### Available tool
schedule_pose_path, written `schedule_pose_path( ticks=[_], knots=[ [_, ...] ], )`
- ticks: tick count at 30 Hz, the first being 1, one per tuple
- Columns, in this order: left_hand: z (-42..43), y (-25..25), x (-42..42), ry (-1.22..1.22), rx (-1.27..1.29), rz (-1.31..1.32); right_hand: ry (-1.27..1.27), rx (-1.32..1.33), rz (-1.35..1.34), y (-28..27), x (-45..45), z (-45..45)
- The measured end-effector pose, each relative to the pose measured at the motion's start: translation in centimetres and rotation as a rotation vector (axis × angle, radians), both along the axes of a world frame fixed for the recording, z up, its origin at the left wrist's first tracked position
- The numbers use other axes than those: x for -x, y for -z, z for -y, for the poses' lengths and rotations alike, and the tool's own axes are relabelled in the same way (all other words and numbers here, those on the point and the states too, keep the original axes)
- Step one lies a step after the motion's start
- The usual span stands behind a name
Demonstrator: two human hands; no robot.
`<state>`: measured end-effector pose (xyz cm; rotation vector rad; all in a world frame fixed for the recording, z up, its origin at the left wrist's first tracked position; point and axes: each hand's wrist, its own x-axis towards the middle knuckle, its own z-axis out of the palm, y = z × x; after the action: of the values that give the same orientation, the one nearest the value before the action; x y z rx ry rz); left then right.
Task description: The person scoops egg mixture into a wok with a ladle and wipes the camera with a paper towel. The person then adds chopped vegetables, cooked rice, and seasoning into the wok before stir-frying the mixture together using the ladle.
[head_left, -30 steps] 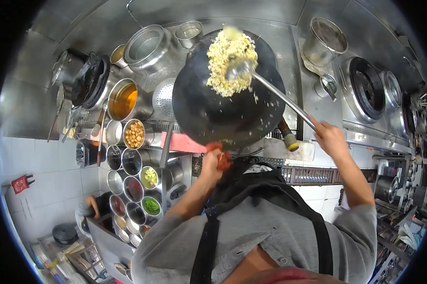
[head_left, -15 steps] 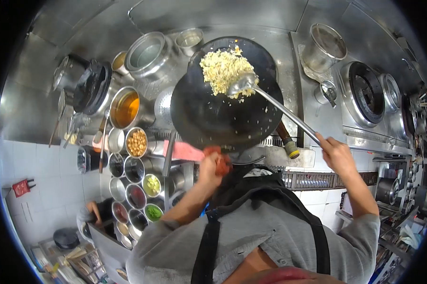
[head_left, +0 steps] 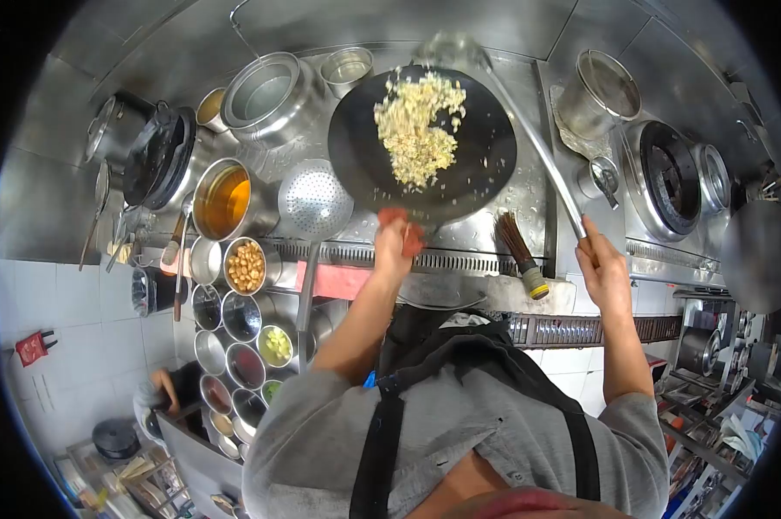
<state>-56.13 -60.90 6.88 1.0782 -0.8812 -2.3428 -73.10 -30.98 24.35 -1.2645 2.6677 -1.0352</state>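
My left hand (head_left: 394,253) is closed around a red cloth (head_left: 412,238) at the near edge of a black wok (head_left: 485,160). Egg-flecked fried rice (head_left: 421,156) is in the wok, its upper part blurred and seemingly tossed up. In my right hand (head_left: 605,272) is the end of a long metal handle belonging to a ladle (head_left: 537,138). The ladle's blurred head is past the wok's far rim, apart from the rice. A perforated skimmer (head_left: 317,201) lies left of the wok, and a bristle brush (head_left: 522,258) lies to its right.
At left stand a pot of amber liquid (head_left: 221,201), a cup of brown chunks (head_left: 246,265) and several ingredient tins (head_left: 245,365). A large steel pot (head_left: 265,95) is behind them. Another pot (head_left: 594,91) stands at right. A co-worker's arm (head_left: 167,389) shows at lower left.
My left hand and the wok have moved away from me, uncovering the skimmer and brush. The ladle head has left the rice and swung beyond the far rim. The rice has shifted and spread upward.
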Motion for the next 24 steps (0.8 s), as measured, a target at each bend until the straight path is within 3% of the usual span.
schedule_pose_path(
  ticks=[5,7,10,11,13,14,16,17,19,20,21,23,24],
  knots=[
    [3.0,3.8,4.0,0.052,0.032,0.1,0.024,0.05,0.272,-0.1,-1.6,2.5],
    [2.9,3.4,4.2,0.028,-0.004,0.082,0.082,0.304,0.97,2.3,-2.1,4.0],
    [3.3,6.1,4.7,-0.027,0.077,0.095,0.08,0.211,1.212,7.6,-1.1,7.4],
    [3.4,5.6,4.2,-0.031,0.072,0.102,0.079,0.204,1.219,8.0,-0.2,9.2],
    [3.8,2.7,3.0,0.113,0.018,0.144,0.09,-0.149,0.997,8.8,1.3,12.1],
    [3.8,2.1,1.8,0.134,0.009,0.15,0.083,-0.15,1.0,9.9,2.2,12.5],
    [3.1,0.6,-1.8,0.17,0.106,0.154,-0.174,-0.012,-0.103,12.3,3.5,12.1],
    [2.8,0.2,-3.8,0.204,0.205,0.148,-0.178,-0.008,-0.103,11.1,2.9,11.6],
    [2.1,5.2,-9.5,0.311,0.413,0.241,-0.03,-0.027,0.788,7.5,0.8,9.7],
    [1.8,4.5,-11.8,0.392,0.387,0.297,-0.044,0.042,0.949,8.6,0.9,9.0],
    [1.3,3.7,-13.8,0.476,0.359,0.353,-0.051,0.038,0.952,8.6,1.2,9.5],
    [-0.2,3.0,-17.1,0.445,0.533,0.584,0.007,-0.213,1.046,8.7,2.4,11.2],
    [-0.6,2.5,-18.2,0.446,0.538,0.585,0.009,-0.292,0.781,8.4,2.4,12.1]
  ],
)
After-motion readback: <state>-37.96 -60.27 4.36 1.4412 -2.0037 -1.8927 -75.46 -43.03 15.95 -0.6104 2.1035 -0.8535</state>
